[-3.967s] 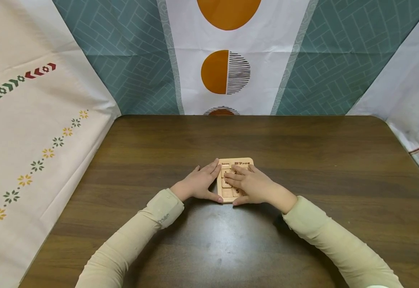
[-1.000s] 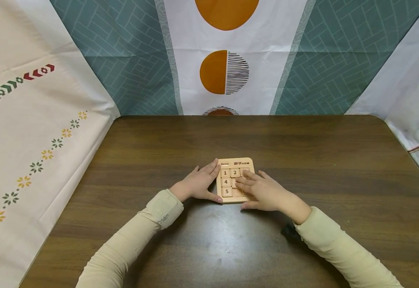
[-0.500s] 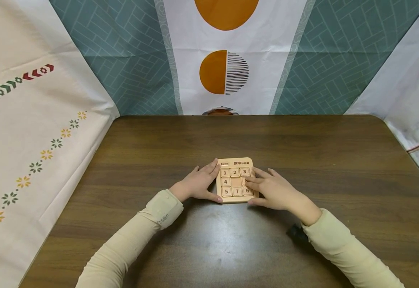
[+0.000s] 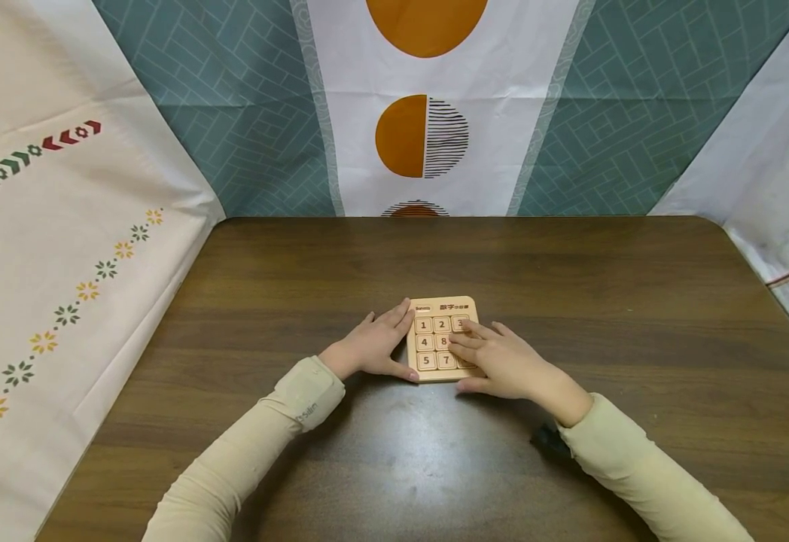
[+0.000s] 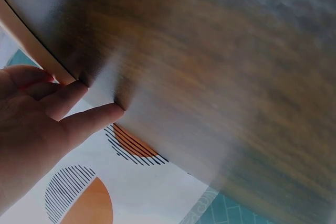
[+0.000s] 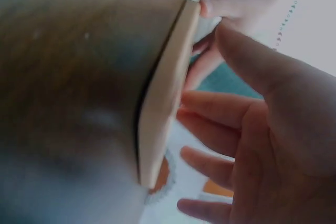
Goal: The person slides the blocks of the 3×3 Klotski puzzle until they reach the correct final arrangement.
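Observation:
In the head view a light wooden number slide puzzle (image 4: 443,372) lies flat on the table. Its tiles 1, 2, 4, 8, 5 and 7 show plainly; the 3 is partly covered. My fingers hide most of the right column's middle and lower places. My left hand (image 4: 373,348) rests along the puzzle's left edge, fingers extended, thumb at the near left corner. Fairly straight fingers of my right hand (image 4: 507,363) touch the tiles from the right, with the thumb near the front edge. The right wrist view shows the puzzle (image 6: 167,90) edge-on, beside my right hand (image 6: 262,135).
A brown wooden table (image 4: 286,278) surrounds the puzzle. Behind it hangs a teal and white cloth (image 4: 489,135) with orange circles. White patterned fabric (image 4: 62,248) runs along the left side. A small dark object (image 4: 549,440) shows beneath the right wrist.
Over the last half second my right hand has moved left and the 8 tile now sits in the formerly vacant centre. Earlier, the 5 tile shifted to the lower left. My left hand stays put.

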The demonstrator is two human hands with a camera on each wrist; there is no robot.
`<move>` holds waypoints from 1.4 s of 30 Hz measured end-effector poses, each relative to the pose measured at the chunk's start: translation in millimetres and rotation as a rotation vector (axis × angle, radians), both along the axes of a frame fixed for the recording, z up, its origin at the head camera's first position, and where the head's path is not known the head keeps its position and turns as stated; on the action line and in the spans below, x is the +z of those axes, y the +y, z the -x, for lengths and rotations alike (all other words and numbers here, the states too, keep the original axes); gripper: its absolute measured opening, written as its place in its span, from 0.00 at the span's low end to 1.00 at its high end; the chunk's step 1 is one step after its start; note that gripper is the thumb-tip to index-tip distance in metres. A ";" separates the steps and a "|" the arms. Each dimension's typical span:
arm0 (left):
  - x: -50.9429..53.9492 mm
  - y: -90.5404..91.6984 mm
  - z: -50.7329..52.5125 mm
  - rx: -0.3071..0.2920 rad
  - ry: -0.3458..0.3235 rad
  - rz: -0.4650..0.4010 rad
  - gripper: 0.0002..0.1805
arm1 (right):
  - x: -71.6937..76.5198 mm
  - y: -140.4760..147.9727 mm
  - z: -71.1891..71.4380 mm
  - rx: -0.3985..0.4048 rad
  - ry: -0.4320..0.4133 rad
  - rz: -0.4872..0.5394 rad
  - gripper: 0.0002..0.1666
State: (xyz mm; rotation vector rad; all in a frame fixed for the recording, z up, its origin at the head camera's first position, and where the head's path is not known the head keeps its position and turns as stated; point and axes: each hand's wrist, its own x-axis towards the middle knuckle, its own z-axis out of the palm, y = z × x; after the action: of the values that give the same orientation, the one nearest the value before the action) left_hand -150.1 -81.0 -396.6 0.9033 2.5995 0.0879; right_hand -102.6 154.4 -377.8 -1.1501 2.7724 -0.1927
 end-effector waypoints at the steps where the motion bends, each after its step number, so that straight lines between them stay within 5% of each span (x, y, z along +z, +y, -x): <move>1: 0.0 -0.1 -0.1 -0.001 0.001 0.000 0.61 | 1.5 2.1 -2.6 -0.010 0.004 -0.006 0.35; 7: 0.2 -0.7 -0.4 0.000 0.002 -0.002 0.62 | 3.7 12.6 -13.1 -0.035 0.016 -0.044 0.32; 19: 1.2 -0.1 -1.7 -0.005 0.002 -0.002 0.61 | -3.9 13.6 5.3 -0.058 0.022 -0.052 0.36; 27: 1.9 1.1 -1.0 -0.001 0.002 0.006 0.61 | -4.0 5.3 -9.0 0.078 -0.027 0.021 0.39; 42: 1.2 -1.1 -0.8 -0.009 0.003 -0.019 0.61 | -2.0 27.0 -7.6 0.059 -0.049 0.029 0.36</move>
State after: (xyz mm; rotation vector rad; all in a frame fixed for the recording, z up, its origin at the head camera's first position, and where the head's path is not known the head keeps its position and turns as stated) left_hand -149.3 -82.1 -395.5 0.9220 2.6015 0.1094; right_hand -95.0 181.4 -379.8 -1.2147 2.6983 -0.2517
